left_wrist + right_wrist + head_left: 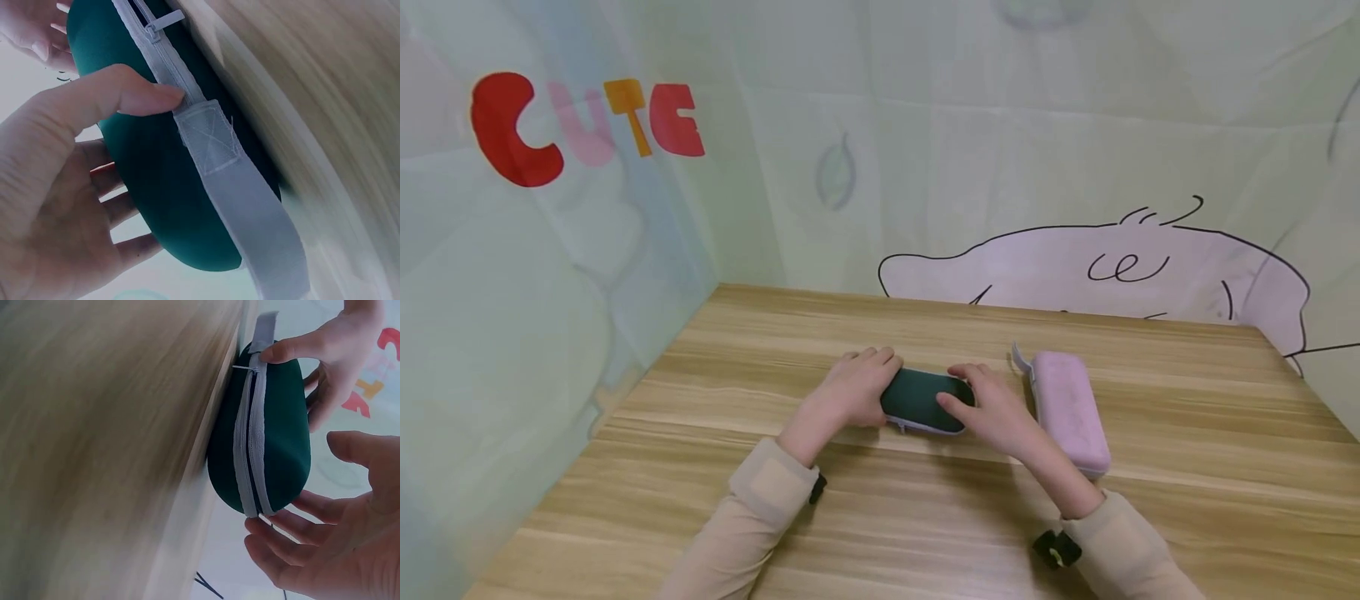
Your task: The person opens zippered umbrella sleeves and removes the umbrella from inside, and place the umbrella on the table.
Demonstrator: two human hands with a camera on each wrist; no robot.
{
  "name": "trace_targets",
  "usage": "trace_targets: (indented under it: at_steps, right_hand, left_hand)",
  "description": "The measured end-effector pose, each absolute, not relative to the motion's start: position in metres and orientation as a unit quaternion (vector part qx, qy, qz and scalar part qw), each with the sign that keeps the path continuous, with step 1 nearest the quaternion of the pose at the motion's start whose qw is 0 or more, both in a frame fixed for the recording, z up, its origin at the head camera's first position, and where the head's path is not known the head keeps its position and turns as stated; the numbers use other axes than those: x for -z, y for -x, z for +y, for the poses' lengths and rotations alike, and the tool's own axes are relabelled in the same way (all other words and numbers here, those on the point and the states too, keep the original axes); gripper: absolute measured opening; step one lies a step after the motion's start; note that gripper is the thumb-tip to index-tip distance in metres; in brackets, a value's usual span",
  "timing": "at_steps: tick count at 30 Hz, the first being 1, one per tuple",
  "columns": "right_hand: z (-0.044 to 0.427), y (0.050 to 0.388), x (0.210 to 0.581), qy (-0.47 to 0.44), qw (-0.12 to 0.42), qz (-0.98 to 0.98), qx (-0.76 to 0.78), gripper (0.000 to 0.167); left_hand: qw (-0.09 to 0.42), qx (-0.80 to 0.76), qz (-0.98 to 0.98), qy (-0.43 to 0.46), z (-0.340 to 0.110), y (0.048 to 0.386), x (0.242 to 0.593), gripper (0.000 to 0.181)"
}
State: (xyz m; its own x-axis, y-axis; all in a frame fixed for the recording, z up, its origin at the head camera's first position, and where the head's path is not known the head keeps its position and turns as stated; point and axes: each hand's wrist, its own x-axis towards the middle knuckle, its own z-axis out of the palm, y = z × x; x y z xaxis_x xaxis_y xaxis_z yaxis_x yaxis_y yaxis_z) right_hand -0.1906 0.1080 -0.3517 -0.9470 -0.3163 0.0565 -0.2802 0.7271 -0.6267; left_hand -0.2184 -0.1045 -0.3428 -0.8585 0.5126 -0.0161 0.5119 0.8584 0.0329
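Observation:
A dark green zip case (pixel 919 400) with a pale zipper lies across the middle of the table. My left hand (pixel 855 387) holds its left end, fingers behind and thumb on the zipper tape beside the grey strap (pixel 256 206). The zip pull (pixel 167 20) sits near that strap, and a dark slit runs between the zipper tapes (pixel 256 444) beyond it. At the case's right end is my right hand (pixel 996 412), its fingers loosely bent at the far side. In the right wrist view its thumb (pixel 356 447) stands away from the case.
Just right of my right hand lies a pink case (pixel 1070 408) with a small strap (pixel 1020 358) at its far end. The wooden table (pixel 700 375) meets a printed cloth backdrop (pixel 790 183) at the back and left.

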Motion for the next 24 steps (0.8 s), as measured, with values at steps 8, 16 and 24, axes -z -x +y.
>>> trace_targets:
  at_steps: [8, 16, 24]
  right_hand:
    - [0.104, 0.198, 0.355, 0.145, 0.068, 0.914, 0.372, 0.056]
    - [0.098, 0.202, 0.359, 0.122, 0.1, 0.91, 0.384, 0.056]
    - [0.097, 0.202, 0.361, 0.12, 0.12, 0.898, 0.405, 0.057]
  left_hand:
    - [0.018, 0.0, 0.965, -0.261, -0.099, 0.222, 0.342, 0.076]
    - [0.025, -0.003, 0.963, -0.27, -0.093, 0.228, 0.342, 0.071]
    - [0.02, -0.014, 0.956, -0.291, -0.095, 0.236, 0.345, 0.069]
